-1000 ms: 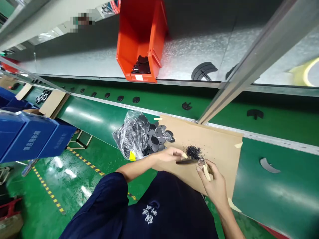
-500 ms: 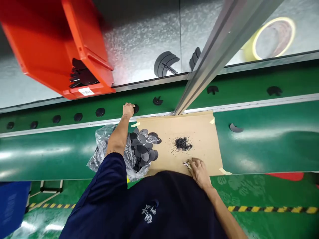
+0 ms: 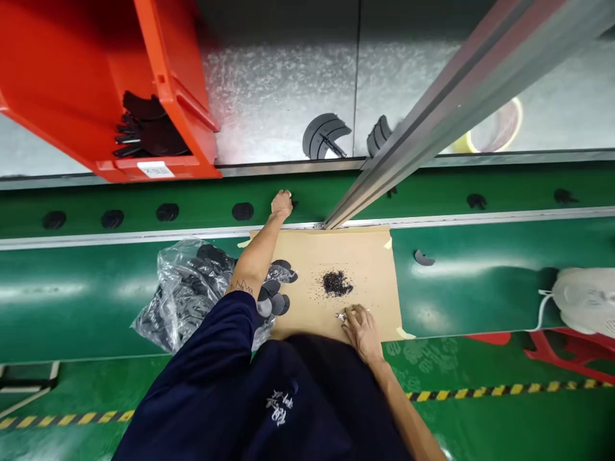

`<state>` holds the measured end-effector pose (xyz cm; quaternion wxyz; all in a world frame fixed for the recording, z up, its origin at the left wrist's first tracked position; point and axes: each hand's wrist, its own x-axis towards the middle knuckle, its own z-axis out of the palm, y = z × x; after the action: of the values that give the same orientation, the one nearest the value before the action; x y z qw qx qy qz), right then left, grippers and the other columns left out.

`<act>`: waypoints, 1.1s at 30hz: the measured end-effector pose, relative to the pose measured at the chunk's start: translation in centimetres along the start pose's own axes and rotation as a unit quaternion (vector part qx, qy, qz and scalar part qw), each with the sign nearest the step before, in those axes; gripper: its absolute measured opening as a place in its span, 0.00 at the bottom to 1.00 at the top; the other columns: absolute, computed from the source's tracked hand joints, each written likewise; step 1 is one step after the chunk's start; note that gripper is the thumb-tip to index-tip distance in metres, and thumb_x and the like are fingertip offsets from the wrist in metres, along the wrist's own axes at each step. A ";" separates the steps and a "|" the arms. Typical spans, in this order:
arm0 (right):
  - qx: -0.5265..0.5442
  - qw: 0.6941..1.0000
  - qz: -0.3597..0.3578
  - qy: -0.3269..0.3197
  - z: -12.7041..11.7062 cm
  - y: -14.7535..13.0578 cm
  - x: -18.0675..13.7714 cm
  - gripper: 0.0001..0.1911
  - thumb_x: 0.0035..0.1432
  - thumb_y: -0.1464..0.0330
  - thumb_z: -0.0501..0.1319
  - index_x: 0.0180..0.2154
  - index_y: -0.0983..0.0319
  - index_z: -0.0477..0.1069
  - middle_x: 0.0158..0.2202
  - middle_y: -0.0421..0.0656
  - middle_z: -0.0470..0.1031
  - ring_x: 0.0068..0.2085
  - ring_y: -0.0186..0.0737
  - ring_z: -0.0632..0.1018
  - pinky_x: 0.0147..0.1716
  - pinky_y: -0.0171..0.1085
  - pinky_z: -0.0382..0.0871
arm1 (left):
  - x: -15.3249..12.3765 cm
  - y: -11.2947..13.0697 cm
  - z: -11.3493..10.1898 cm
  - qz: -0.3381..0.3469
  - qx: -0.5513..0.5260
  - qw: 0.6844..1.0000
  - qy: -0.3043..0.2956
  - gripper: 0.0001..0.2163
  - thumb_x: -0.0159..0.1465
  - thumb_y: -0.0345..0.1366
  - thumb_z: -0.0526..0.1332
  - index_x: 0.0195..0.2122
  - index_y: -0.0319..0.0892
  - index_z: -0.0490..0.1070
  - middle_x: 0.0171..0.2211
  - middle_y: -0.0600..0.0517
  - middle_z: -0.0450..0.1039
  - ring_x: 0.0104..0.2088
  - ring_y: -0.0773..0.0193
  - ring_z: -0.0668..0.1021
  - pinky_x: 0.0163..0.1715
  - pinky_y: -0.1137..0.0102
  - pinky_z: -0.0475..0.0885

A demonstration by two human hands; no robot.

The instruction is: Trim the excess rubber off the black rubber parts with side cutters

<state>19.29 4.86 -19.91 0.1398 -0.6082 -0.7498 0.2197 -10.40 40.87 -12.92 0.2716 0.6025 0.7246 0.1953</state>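
On the dark green strip at the back, my left hand (image 3: 281, 203) is stretched out, its fingers closed on a black plastic piece (image 3: 295, 203) that is mostly hidden. Close to the front edge of the brown cardboard sheet (image 3: 307, 256) rests my right hand (image 3: 361, 330), fingers curled around small metal nippers (image 3: 341, 316) whose jaws point left. A heap of tiny black scraps (image 3: 337, 283) lies just beyond the nippers. Under my left forearm is a clear plastic bag (image 3: 168, 307) of flat black discs, some spilling onto the cardboard (image 3: 280, 304).
Black discs (image 3: 167, 212) sit spaced along the green strip, with notched pieces (image 3: 476, 201) farther right. A red bin (image 3: 202, 163) of black parts overhangs the back left. A slanting metal post (image 3: 355, 186) rises behind the cardboard. One curved piece (image 3: 423, 258) lies right.
My left hand has moved right along the strip with the black piece. The pieces on the strip have also shifted right past the post. My right hand stays on the nippers; the camera view has shifted.
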 end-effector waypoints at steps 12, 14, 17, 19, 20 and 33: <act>0.581 0.784 0.129 -0.179 -5.2 -9.3 3.7 0.32 0.55 0.46 0.70 0.54 0.57 0.73 0.40 0.45 0.81 0.31 0.40 0.81 0.30 0.39 0.79 | -31.2 -3.7 2.1 0.154 -0.282 0.923 -0.212 0.14 0.68 0.46 0.66 0.40 0.37 0.77 0.35 0.48 0.80 0.35 0.63 0.82 0.38 0.70 0.77; 0.584 0.773 0.158 -0.192 -5.9 -9.4 3.1 0.30 0.49 0.46 0.74 0.44 0.60 0.75 0.29 0.40 0.78 0.25 0.36 0.77 0.24 0.35 0.74 | -32.9 -4.4 2.6 0.141 -0.213 0.951 -0.173 0.10 0.68 0.42 0.66 0.40 0.38 0.77 0.36 0.49 0.80 0.36 0.64 0.82 0.39 0.71 0.77; 0.574 0.781 0.203 -0.142 -6.2 -8.5 1.5 0.29 0.44 0.44 0.75 0.35 0.60 0.74 0.25 0.39 0.75 0.24 0.36 0.74 0.22 0.35 0.71 | -31.6 -6.3 1.3 0.082 -0.095 0.991 -0.044 0.07 0.68 0.38 0.66 0.36 0.39 0.75 0.36 0.49 0.78 0.38 0.63 0.79 0.42 0.69 0.76; 0.567 0.786 0.218 -0.120 -6.2 -7.6 0.5 0.30 0.42 0.43 0.76 0.33 0.60 0.73 0.25 0.39 0.75 0.24 0.36 0.74 0.22 0.35 0.69 | -30.2 -7.6 0.0 0.048 -0.056 0.997 0.023 0.09 0.69 0.39 0.65 0.35 0.38 0.72 0.37 0.47 0.75 0.40 0.62 0.77 0.44 0.67 0.75; 0.565 0.787 0.221 -0.113 -6.1 -7.3 0.1 0.31 0.41 0.43 0.76 0.32 0.61 0.73 0.25 0.40 0.75 0.25 0.37 0.74 0.22 0.35 0.69 | -29.7 -8.1 -0.6 0.036 -0.039 0.998 0.046 0.10 0.70 0.40 0.64 0.35 0.38 0.72 0.37 0.47 0.74 0.40 0.62 0.77 0.45 0.66 0.75; 0.562 0.800 0.178 -0.112 -7.1 -5.1 -3.2 0.28 0.47 0.44 0.72 0.37 0.59 0.74 0.33 0.45 0.81 0.32 0.44 0.80 0.26 0.38 0.75 | -31.8 -5.6 -1.2 0.021 0.062 0.994 0.083 0.10 0.67 0.31 0.64 0.28 0.41 0.69 0.33 0.46 0.76 0.40 0.58 0.78 0.46 0.62 0.74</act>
<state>19.06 2.02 -11.00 0.3303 -0.5167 -0.3843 0.6900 -11.40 8.67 -10.32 0.1685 0.6148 0.7428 0.2046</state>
